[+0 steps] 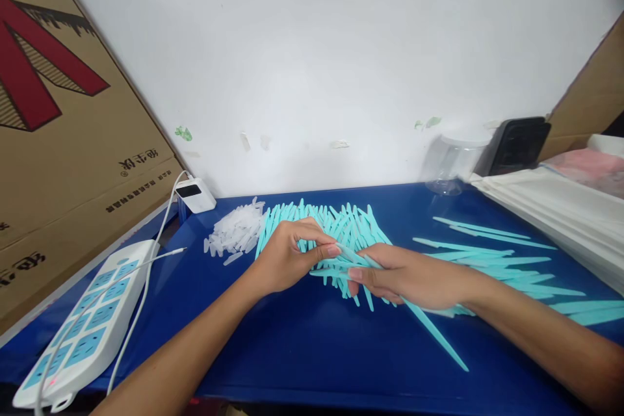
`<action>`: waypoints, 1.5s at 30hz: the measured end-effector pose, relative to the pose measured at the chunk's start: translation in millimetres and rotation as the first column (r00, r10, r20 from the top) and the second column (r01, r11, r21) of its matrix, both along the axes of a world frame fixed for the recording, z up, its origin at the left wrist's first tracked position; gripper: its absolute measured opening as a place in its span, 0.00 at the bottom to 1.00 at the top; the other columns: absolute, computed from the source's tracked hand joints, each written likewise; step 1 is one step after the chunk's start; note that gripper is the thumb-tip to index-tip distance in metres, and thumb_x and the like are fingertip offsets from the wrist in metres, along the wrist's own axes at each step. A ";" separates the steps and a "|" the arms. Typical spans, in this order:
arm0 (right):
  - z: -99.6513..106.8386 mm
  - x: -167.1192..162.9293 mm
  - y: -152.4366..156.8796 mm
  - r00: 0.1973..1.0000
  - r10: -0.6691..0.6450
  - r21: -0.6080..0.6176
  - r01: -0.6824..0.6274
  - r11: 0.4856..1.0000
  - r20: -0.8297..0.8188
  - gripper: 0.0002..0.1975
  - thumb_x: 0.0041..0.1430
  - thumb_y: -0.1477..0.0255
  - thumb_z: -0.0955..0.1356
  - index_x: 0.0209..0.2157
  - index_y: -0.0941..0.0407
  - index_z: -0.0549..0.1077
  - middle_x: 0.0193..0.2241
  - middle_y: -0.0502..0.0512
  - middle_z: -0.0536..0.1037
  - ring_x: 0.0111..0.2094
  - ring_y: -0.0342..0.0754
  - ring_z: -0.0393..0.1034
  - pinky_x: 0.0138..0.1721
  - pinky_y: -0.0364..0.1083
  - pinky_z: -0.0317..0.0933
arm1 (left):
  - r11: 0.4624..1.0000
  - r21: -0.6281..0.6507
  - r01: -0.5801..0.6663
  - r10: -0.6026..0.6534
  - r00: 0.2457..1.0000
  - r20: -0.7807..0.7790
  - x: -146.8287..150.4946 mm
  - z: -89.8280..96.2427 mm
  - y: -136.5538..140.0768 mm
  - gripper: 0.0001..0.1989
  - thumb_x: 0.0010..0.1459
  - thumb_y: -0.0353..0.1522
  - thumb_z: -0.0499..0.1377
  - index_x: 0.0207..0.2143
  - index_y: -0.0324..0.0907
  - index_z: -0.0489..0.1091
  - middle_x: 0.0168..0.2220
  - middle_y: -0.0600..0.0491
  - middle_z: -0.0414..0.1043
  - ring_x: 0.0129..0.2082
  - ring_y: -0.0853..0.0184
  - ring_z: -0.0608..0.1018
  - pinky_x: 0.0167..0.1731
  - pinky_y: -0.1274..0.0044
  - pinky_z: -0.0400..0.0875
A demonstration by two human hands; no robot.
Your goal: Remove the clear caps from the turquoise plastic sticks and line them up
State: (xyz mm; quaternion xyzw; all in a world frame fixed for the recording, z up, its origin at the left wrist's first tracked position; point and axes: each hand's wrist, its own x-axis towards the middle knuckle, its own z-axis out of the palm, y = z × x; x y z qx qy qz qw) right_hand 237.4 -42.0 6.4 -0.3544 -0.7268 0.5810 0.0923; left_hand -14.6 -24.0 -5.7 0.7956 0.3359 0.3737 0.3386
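Note:
Slim turquoise sticks shaped like eyebrow razors lie in a wide pile (283,214) behind my hands. My right hand (404,273) is closed around several of these eyebrow razors (433,331), one with its long handle pointing down to the right. With thumb and forefinger, my left hand (287,250) pinches the tip of a razor held in my right hand; whether a cap sits between the fingers I cannot tell. Left of the pile is a heap of small translucent caps (236,231). More razors (511,266) are spread out beyond my right wrist.
A white power strip (92,318) with cables lies at the left, near a small white device (195,195) and a large cardboard box (73,110). At the back right stand a clear jar (453,162) and a black object (519,143). White packaging (556,208) borders the blue table (302,351).

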 end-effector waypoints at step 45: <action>3.0 10.5 8.4 0.989 0.101 -0.014 -0.100 0.995 0.108 0.25 0.69 0.49 0.66 0.40 0.58 0.79 0.24 0.48 0.66 0.25 0.44 0.62 0.30 0.45 0.59 | 0.972 0.230 -0.042 0.064 0.994 -0.086 -3.6 9.1 4.6 0.09 0.65 0.39 0.67 0.44 0.46 0.84 0.40 0.49 0.84 0.40 0.62 0.82 0.42 0.69 0.76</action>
